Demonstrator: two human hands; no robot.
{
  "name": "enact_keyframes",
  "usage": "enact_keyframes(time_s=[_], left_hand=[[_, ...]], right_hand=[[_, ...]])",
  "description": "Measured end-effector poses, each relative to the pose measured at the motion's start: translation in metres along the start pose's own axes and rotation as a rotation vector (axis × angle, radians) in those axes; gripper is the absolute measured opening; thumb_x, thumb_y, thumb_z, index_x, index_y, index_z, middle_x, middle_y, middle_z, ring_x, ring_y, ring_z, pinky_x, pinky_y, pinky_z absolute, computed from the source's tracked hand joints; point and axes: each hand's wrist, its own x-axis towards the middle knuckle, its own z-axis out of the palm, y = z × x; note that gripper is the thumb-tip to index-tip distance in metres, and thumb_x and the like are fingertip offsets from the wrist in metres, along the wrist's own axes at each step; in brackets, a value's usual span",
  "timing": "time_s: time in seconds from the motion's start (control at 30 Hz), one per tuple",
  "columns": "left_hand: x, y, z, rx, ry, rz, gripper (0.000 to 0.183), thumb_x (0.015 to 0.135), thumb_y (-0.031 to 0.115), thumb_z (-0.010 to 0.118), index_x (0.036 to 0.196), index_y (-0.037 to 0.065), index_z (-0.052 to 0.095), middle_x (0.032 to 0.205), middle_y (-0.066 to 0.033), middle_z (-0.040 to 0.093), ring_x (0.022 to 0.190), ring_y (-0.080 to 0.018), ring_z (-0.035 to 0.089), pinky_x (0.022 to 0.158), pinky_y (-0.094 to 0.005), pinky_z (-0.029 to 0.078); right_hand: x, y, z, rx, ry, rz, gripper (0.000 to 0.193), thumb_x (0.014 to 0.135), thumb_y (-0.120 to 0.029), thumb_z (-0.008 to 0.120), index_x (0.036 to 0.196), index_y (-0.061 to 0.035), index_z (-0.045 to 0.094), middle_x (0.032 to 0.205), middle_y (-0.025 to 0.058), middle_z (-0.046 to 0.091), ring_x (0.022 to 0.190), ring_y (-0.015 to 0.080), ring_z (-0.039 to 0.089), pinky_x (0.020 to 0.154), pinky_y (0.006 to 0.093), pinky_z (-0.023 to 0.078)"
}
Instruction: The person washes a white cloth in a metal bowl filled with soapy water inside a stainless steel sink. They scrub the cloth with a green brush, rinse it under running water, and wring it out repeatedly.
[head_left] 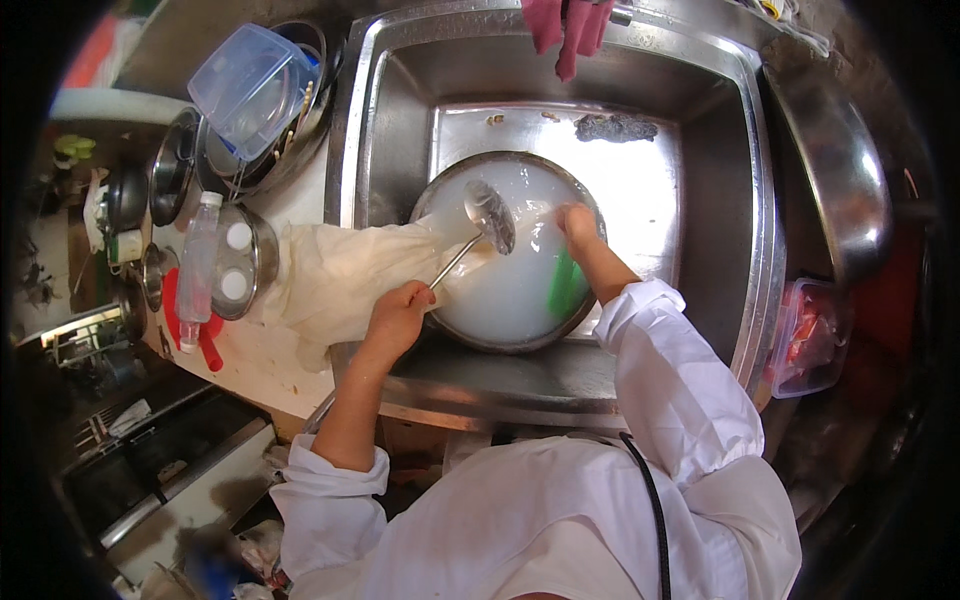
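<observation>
A round metal basin (440, 190) full of cloudy white water sits in the steel sink (720, 200). My left hand (398, 318) grips the handle of a metal ladle (488, 215), whose bowl is raised over the water. My right hand (578, 224) reaches into the basin at its far right side and touches the water. A green object (566, 285) lies in the water below my right wrist. A cream cloth (335, 275) drapes from the basin's left rim onto the counter.
On the counter at left stand a metal bowl with white lids (240, 262), a clear bottle (198, 262), stacked pots with a clear plastic box (250, 88), and a red tool (208, 345). A large steel bowl (835, 170) and a plastic tub (810, 340) sit right. A red cloth (570, 25) hangs above.
</observation>
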Motion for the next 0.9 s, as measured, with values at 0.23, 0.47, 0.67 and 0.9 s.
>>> enact_keyframes(time_s=[0.23, 0.47, 0.67, 0.9], left_hand=[[0.011, -0.001, 0.013, 0.127, -0.054, -0.063, 0.024, 0.084, 0.023, 0.045, 0.084, 0.003, 0.058, 0.078, -0.0156, 0.06, 0.077, -0.0306, 0.057, 0.07, -0.0356, 0.043], [-0.011, 0.011, 0.011, 0.264, 0.115, 0.098, 0.021, 0.086, 0.024, 0.048, 0.089, 0.005, 0.057, 0.069, -0.0156, 0.057, 0.066, -0.0309, 0.054, 0.06, -0.037, 0.042], [-0.034, 0.007, -0.007, 0.212, 0.174, 0.116, 0.019, 0.085, 0.023, 0.049, 0.093, 0.009, 0.058, 0.07, -0.0189, 0.058, 0.067, -0.0377, 0.056, 0.059, -0.0423, 0.043], [-0.021, 0.005, 0.0, 0.451, 0.171, 0.115, 0.018, 0.085, 0.023, 0.049, 0.095, 0.01, 0.058, 0.07, -0.0184, 0.059, 0.067, -0.0386, 0.056, 0.059, -0.0453, 0.043]], right_hand=[[-0.091, -0.022, 0.05, 0.181, -0.508, -0.329, 0.026, 0.088, -0.022, 0.041, 0.093, -0.0014, 0.055, 0.095, 0.0115, 0.058, 0.089, 0.0237, 0.055, 0.082, 0.0338, 0.043], [-0.09, -0.033, 0.073, -0.727, -0.392, -0.994, 0.044, 0.093, -0.035, 0.031, 0.119, -0.0041, 0.048, 0.124, 0.0132, 0.047, 0.12, 0.0249, 0.038, 0.101, 0.0344, 0.027], [-0.008, 0.005, 0.034, -0.303, -0.239, -0.302, 0.042, 0.091, -0.034, 0.035, 0.112, -0.0011, 0.052, 0.115, 0.0136, 0.053, 0.109, 0.0244, 0.048, 0.094, 0.034, 0.036], [-0.059, -0.019, 0.042, 0.694, -0.557, 0.005, 0.039, 0.09, -0.032, 0.039, 0.095, 0.0029, 0.057, 0.09, 0.0145, 0.061, 0.085, 0.0224, 0.059, 0.081, 0.0319, 0.044]])
